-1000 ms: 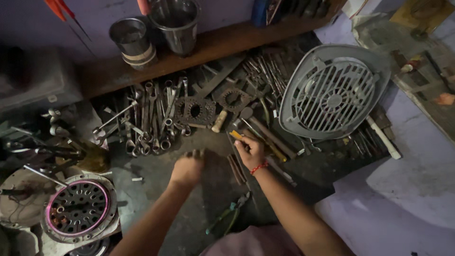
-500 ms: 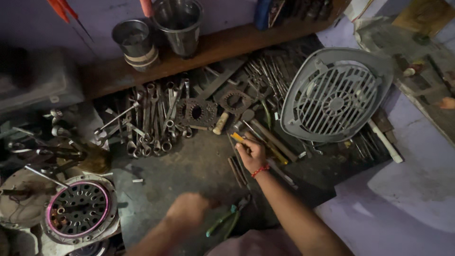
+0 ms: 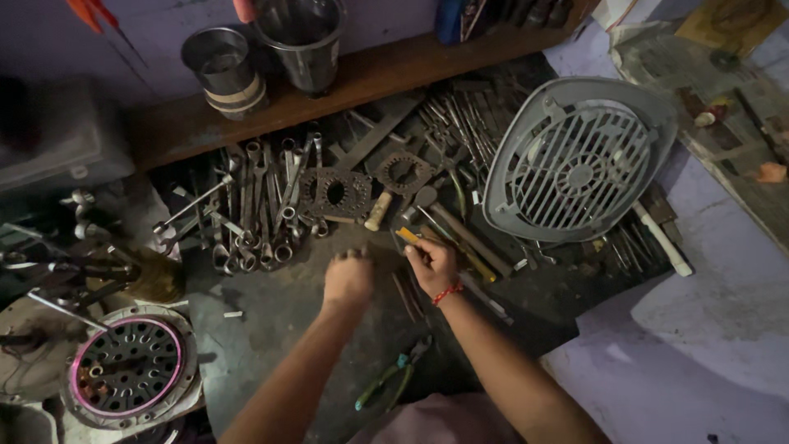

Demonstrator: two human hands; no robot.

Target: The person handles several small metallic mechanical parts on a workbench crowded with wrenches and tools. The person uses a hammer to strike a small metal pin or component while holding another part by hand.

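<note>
While the right hand (image 3: 431, 263) pinches a yellow-handled tool (image 3: 408, 237), the left hand (image 3: 348, 279) hovers loosely curled, knuckles up

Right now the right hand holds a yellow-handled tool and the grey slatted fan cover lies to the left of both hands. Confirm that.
Not quite. The head view shows the grey slatted fan cover lying to the right of both hands, not the left. The rest stands: the right hand holds a yellow-handled tool, with the left hand beside it.
</note>
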